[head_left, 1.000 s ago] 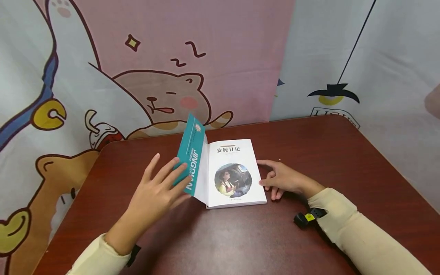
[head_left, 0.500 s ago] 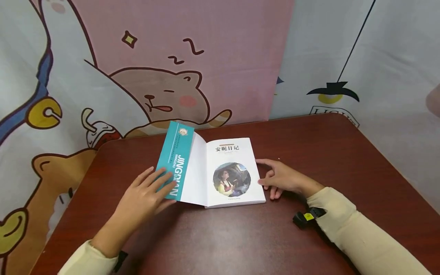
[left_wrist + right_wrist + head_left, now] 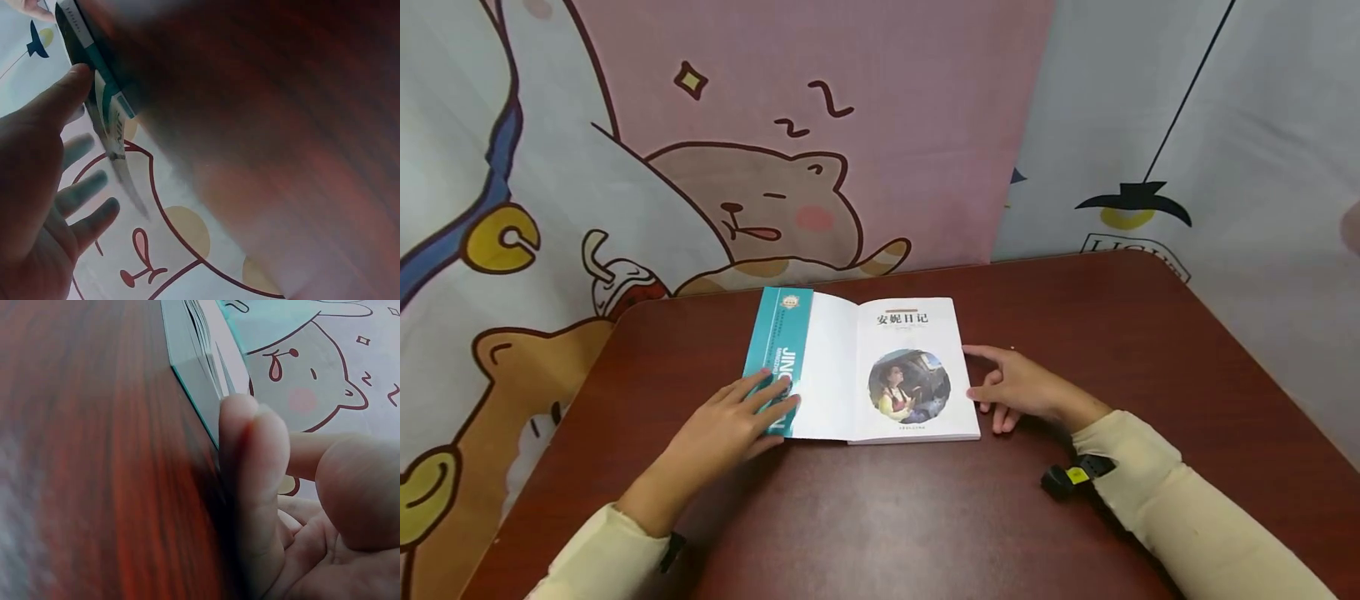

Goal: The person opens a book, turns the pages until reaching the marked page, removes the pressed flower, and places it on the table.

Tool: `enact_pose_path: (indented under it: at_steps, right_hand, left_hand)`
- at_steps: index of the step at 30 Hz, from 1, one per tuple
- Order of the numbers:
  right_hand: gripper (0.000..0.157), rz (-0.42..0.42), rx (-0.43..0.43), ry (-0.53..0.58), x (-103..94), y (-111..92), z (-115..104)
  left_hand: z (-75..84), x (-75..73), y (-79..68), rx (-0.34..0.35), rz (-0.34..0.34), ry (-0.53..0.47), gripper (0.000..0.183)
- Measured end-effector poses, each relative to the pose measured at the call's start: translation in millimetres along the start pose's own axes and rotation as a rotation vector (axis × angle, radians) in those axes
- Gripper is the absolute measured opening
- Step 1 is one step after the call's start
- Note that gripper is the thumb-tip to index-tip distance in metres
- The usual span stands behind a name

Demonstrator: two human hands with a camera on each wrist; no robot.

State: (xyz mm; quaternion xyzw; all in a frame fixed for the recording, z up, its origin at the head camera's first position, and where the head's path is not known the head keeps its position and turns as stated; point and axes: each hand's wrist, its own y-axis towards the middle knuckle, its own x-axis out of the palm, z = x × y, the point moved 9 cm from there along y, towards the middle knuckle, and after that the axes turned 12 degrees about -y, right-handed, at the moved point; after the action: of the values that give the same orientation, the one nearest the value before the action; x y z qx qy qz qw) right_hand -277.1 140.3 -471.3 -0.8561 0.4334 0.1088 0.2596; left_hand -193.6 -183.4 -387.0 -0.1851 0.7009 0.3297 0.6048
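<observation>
A paperback book point(image 3: 831, 358) lies open on the table, its title page with Chinese lettering and a round picture facing up. The front cover is spread to the left, with a teal flap point(image 3: 782, 321) folded over its outer edge. Across the lower part of that flap rest the fairly straight fingers of my left hand point(image 3: 722, 425), hiding some of the printed letters. At the book's right edge, my right hand point(image 3: 1018, 387) touches the page block with index fingertip and thumb. Its other fingers curl loosely below. The right wrist view shows the page edges point(image 3: 200, 344) beside the fingertips.
The reddish-brown wooden table point(image 3: 895, 517) reaches back to a cartoon-printed cloth point(image 3: 925, 125). Dark straps are worn at both wrists, and the right one point(image 3: 1075, 475) carries a yellow mark.
My left hand has swung the front cover leftward and down, from standing up at an angle to lying nearly flat. My right hand has stayed at the book's right edge.
</observation>
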Motion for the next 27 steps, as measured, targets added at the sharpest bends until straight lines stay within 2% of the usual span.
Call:
enact_pose_path:
  at_steps: [13, 19, 24, 27]
  right_hand:
    - [0.082, -0.017, 0.003, -0.028, -5.1, 11, -4]
    - [0.082, -0.019, 0.003, -0.010, -5.2, 9, -5]
    - [0.083, -0.024, -0.004, 0.013, -4.6, 10, -5]
    - [0.083, -0.015, 0.003, 0.012, -4.9, 10, -3]
  left_hand:
    - [-10.4, 26.8, -0.9, -0.124, -0.134, -0.144, 0.060]
    - [-12.7, 29.4, 0.6, -0.189, -0.168, -0.224, 0.058]
    - [-12.7, 27.4, 5.8, -0.234, -0.183, -0.209, 0.055]
    - [-9.2, 22.9, 16.5, -0.247, -0.162, -0.191, 0.054]
